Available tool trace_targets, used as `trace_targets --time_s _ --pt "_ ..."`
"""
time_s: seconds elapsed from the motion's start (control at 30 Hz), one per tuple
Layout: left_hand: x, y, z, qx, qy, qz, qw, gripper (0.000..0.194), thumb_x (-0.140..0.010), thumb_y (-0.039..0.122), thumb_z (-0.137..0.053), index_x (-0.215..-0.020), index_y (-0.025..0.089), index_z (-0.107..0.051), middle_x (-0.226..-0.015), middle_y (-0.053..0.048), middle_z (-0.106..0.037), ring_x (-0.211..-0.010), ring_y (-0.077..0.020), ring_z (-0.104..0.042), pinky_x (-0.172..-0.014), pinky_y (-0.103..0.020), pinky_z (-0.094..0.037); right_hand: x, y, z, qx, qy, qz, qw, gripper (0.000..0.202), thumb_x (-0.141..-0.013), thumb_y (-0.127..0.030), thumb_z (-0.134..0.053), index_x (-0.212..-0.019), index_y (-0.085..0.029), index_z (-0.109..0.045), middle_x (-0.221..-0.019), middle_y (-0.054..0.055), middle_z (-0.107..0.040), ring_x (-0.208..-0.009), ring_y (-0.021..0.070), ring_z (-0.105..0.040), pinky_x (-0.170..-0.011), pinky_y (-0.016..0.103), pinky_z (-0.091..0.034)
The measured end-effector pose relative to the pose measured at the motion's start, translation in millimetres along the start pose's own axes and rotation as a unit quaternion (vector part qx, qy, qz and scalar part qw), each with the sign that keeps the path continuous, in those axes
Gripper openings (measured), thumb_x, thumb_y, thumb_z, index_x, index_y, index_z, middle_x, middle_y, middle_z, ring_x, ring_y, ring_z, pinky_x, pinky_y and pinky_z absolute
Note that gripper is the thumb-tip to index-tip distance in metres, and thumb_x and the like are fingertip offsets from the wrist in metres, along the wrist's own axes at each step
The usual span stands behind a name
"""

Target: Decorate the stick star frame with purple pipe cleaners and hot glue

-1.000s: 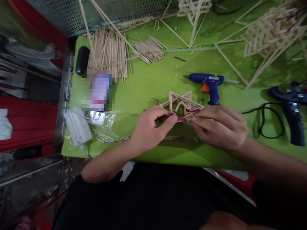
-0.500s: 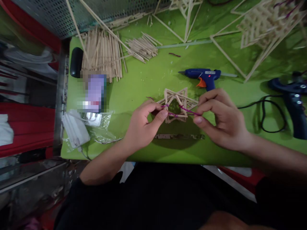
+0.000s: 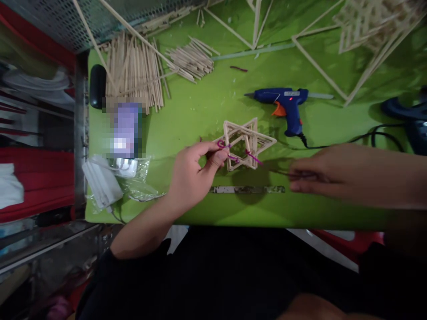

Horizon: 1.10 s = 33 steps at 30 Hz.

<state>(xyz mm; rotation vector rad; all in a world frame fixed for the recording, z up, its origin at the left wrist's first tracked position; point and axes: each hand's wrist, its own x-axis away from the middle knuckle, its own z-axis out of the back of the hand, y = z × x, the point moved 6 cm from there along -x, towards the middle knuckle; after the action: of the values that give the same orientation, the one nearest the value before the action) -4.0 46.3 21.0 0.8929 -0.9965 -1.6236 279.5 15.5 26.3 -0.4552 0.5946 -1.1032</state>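
In the head view, the stick star (image 3: pixel 250 132) sat at the centre of the frame, its long axis running left to right, one tip pointing at the right edge. The left hand (image 3: pixel 195 174) pinched its left side; the right hand (image 3: pixel 328 173), right of centre, gripped a thin dark item (image 3: pixel 282 172) (too blurred to identify). Purple cord (image 3: pixel 254 157) trailed toward the lower right.

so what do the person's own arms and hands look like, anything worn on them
Both the left hand and the right hand are ungloved, with no watch or bracelet visible on either wrist. The left forearm is bare up to a plain black sleeve, matching the dark top. The right hand is blurred, so finer details are unclear.
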Motion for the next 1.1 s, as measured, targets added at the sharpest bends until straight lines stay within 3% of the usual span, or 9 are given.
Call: trace_targets --time_s 0.1,0.2,0.33,0.5,0.7,0.9,1.1 --pt "-2.4 -0.5 -4.1 -0.041 -0.015 0.009 0.999 0.041 -0.112 0.060 -0.082 -0.104 0.022 -0.093 -0.082 -0.005 -0.087 -0.067 -0.0182 -0.076 -0.059 -0.032 -0.055 -36.3 9.4 -7.9 0.037 0.001 -0.029 0.999 0.047 -0.112 -0.069 -0.070 -0.111 -0.025 -0.084 -0.087 0.010 -0.080 -0.081 0.0255 -0.072 -0.070 0.035 -0.050" --pt "-5.2 2.6 -5.3 -0.107 0.000 -0.016 0.994 0.038 -0.115 0.056 -0.079 -0.102 0.023 -0.094 -0.079 -0.003 -0.086 -0.064 -0.0177 -0.072 -0.062 -0.034 -0.051 -49.2 19.8 -9.6 0.097 -0.001 -0.047 0.994 0.040 -0.111 -0.061 -0.071 -0.107 -0.023 -0.084 -0.083 0.009 -0.080 -0.076 0.0240 -0.072 -0.066 0.033 -0.045" --pt "-5.7 4.6 -6.3 -0.154 0.022 -0.042 0.987 0.038 -0.115 0.056 -0.078 -0.105 0.023 -0.094 -0.083 -0.005 -0.088 -0.067 -0.0183 -0.071 -0.064 -0.036 -0.048 -38.3 24.5 -4.6 0.191 0.017 -0.029 0.981 0.034 -0.109 -0.049 -0.069 -0.103 -0.020 -0.085 -0.071 0.006 -0.076 -0.058 0.0193 -0.062 -0.058 0.032 -0.032" --pt "-7.5 2.5 -10.0 -0.192 0.029 -0.054 0.979 0.041 -0.117 0.057 -0.075 -0.106 0.021 -0.092 -0.089 -0.006 -0.090 -0.075 -0.0206 -0.073 -0.074 -0.041 -0.050 -32.2 12.4 -11.4 0.156 0.005 0.031 0.987 0.030 -0.112 -0.038 -0.071 -0.124 -0.017 -0.088 -0.072 0.005 -0.080 -0.052 0.0170 -0.061 -0.054 0.032 -0.037" --pt "-14.6 2.4 -10.6 -0.190 0.052 -0.063 0.978 0.038 -0.115 0.051 -0.081 -0.092 0.021 -0.085 -0.083 -0.004 -0.085 -0.071 -0.0182 -0.068 -0.072 -0.040 -0.045 -28.2 2.8 -17.5 0.120 0.053 0.070 0.989 0.017 -0.114 -0.030 -0.072 -0.116 -0.022 -0.086 -0.089 0.003 -0.087 -0.061 0.0182 -0.071 -0.056 0.035 -0.044" --pt "-16.4 5.1 -9.9 -0.202 0.069 -0.081 0.974 0.027 -0.113 0.037 -0.081 -0.091 0.022 -0.082 -0.080 -0.002 -0.082 -0.072 -0.0168 -0.066 -0.072 -0.038 -0.043 -25.2 2.8 -21.1 0.112 0.016 0.061 0.992 0.017 -0.119 -0.033 -0.068 -0.116 -0.028 -0.084 -0.086 0.001 -0.083 -0.064 0.0198 -0.070 -0.060 0.038 -0.044" --pt "-17.1 7.0 -13.0 -0.236 0.077 -0.104 0.963 0.026 -0.115 0.035 -0.079 -0.093 0.020 -0.081 -0.081 -0.001 -0.080 -0.073 -0.0165 -0.065 -0.073 -0.037 -0.044 -24.7 -13.6 -14.0 0.126 0.100 0.169 0.972 0.016 -0.110 -0.032 -0.084 -0.122 -0.022 -0.080 -0.108 0.006 -0.088 -0.077 0.0188 -0.076 -0.061 0.035 -0.046"
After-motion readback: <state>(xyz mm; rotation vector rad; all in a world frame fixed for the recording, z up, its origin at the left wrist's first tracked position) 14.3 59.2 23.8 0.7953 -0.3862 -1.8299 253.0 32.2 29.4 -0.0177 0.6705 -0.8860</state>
